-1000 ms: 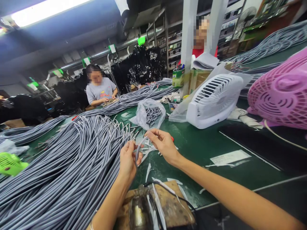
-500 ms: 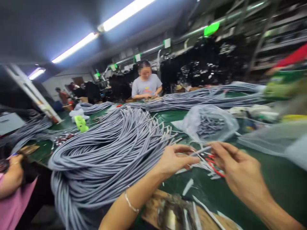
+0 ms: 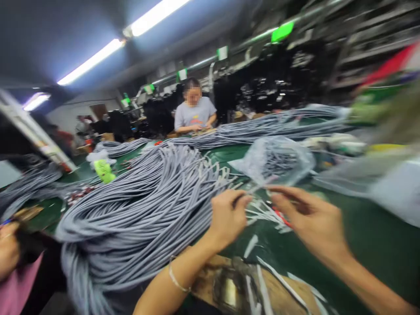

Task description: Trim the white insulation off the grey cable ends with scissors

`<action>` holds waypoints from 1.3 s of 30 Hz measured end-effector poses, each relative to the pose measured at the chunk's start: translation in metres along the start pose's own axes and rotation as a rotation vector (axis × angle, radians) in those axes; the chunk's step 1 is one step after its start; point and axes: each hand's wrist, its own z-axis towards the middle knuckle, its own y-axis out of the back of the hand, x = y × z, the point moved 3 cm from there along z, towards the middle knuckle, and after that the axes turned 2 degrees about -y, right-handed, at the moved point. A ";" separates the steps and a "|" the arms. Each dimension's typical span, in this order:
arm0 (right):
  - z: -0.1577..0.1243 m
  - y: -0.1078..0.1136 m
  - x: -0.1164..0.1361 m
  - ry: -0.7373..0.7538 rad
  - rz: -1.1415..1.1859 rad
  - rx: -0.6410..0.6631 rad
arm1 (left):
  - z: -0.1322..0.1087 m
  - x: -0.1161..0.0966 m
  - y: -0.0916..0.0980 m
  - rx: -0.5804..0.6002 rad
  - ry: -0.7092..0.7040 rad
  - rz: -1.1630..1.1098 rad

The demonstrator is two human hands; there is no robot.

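My left hand (image 3: 229, 214) is closed in a pinch at the right edge of the big grey cable bundle (image 3: 141, 218). From its fingertips a thin grey cable end (image 3: 257, 189) runs across to my right hand (image 3: 310, 216), whose thumb and forefinger pinch the other side. Motion blurs this piece, so its tip is not clear. Just below the hands lie loose white strips (image 3: 267, 216) and a red-handled tool (image 3: 281, 217), partly hidden by my right hand. Behind them rests a clear plastic bag (image 3: 278, 159) of short grey pieces.
A wooden board (image 3: 210, 280) with a metal fixture (image 3: 229, 286) and white strips is at the near edge of the green table (image 3: 367, 258). Another plastic bag (image 3: 348, 175) lies right. One co-worker (image 3: 195, 109) sits opposite; another person's arm (image 3: 8, 249) shows at left.
The view has shifted, so most things sit a little further left. My left fingers, spread around the cable before, are now curled in tightly. My hands have risen slightly, still close together.
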 end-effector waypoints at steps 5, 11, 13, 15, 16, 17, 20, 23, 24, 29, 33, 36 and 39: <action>-0.005 -0.004 0.019 0.338 -0.134 -0.007 | 0.010 0.003 0.000 0.136 0.221 -0.316; -0.014 0.006 0.031 0.643 -0.333 -0.205 | 0.008 0.001 0.000 0.237 0.248 -0.417; -0.016 0.009 0.034 0.696 -0.339 -0.234 | 0.007 0.000 0.000 0.243 0.238 -0.413; -0.016 0.010 0.036 0.719 -0.337 -0.250 | 0.007 -0.001 0.000 0.235 0.227 -0.407; -0.016 0.011 0.036 0.725 -0.339 -0.253 | 0.007 -0.001 0.000 0.229 0.218 -0.402; -0.016 0.011 0.037 0.730 -0.344 -0.256 | 0.008 0.000 0.000 0.221 0.206 -0.395; -0.016 0.011 0.037 0.741 -0.374 -0.260 | 0.008 0.002 0.001 0.209 0.157 -0.364; -0.016 0.011 0.037 0.749 -0.401 -0.270 | 0.008 0.004 0.002 0.190 0.110 -0.304; -0.016 0.011 0.037 0.750 -0.411 -0.272 | 0.008 0.005 0.002 0.182 0.096 -0.278; -0.018 0.012 0.037 0.777 -0.530 -0.276 | 0.008 0.001 0.004 0.139 0.017 -0.142; -0.021 0.012 0.038 0.803 -0.666 -0.276 | 0.009 -0.004 0.002 0.104 -0.079 -0.001; -0.021 0.010 0.038 0.808 -0.694 -0.266 | 0.008 -0.007 0.001 0.087 -0.125 0.060; -0.018 0.009 0.035 0.796 -0.689 -0.251 | 0.006 -0.007 -0.001 0.111 -0.107 0.054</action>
